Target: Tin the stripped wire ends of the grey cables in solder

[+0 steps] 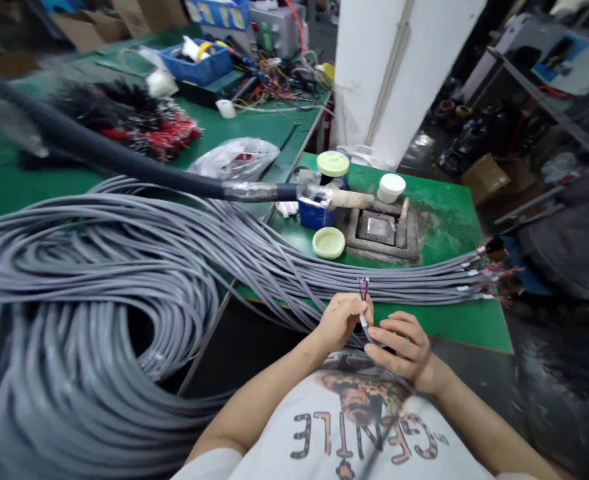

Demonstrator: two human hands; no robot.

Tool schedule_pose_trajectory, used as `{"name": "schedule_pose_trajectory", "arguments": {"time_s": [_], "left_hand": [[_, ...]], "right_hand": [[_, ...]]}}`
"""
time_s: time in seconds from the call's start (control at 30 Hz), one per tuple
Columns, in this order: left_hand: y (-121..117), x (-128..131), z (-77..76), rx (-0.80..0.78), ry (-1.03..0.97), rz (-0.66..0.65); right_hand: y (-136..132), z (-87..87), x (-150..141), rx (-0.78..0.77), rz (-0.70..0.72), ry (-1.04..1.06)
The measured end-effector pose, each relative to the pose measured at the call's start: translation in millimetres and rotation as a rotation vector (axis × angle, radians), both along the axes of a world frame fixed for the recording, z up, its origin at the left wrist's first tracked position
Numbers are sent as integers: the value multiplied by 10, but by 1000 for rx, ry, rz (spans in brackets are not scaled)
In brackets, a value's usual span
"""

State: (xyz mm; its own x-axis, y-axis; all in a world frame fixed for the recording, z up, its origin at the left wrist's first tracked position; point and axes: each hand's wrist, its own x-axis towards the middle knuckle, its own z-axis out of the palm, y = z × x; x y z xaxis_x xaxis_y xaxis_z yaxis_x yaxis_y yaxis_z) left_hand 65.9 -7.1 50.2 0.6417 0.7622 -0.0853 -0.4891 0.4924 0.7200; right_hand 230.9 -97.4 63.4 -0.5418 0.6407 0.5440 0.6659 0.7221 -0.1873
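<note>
A single grey cable is held upright in front of my chest. Thin dark and reddish stripped wires stick out of its top end, with a white sleeve just below them. My left hand pinches this end between thumb and fingers. Lower down, my right hand has its fingertips curled around the cable, the outer fingers slightly apart. The rest of the cable hangs down over my shirt. Just beyond my hands, a bundle of grey cables lies across the green board, its wire ends fanned out at the right.
Big grey cable coils fill the left. A dark padded tube with a pale nozzle reaches over the bench toward a solder pot. Around it stand a pale green lid, a white jar and a blue container.
</note>
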Motion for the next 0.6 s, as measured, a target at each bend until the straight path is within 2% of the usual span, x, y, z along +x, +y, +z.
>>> {"name": "schedule_pose_trajectory", "arguments": {"time_s": [0.1,0.17,0.2,0.27,0.33,0.37,0.4,0.47,0.53,0.6], "left_hand": [[17,252,83,-38,122,-230],[27,379,116,78,235,-327],[39,419,123,209,296,-341],[74,457,115,574,419,-290],[103,470,77,956,555,-210],[104,479,51,1120,632,-194],[90,494,23,1263,716,-196],[16,542,-25,1493,887,-223],[-94,608,-52,1648,1013,-241],[-195,679,-57,1733,1075,-252]], "right_hand": [[-266,-26,112,18,-158,-20],[-543,-71,263,50,-352,-6],[-707,-102,352,74,-483,8],[-1053,-173,529,106,-787,7],[-1355,-249,657,46,-1043,-62],[-1464,-284,689,-13,-1124,-79],[-1534,-317,696,-85,-1164,-70],[-1553,-371,641,-230,-1154,33],[-1435,-407,527,-362,-1067,185],[-1251,-427,405,-475,-964,339]]}}
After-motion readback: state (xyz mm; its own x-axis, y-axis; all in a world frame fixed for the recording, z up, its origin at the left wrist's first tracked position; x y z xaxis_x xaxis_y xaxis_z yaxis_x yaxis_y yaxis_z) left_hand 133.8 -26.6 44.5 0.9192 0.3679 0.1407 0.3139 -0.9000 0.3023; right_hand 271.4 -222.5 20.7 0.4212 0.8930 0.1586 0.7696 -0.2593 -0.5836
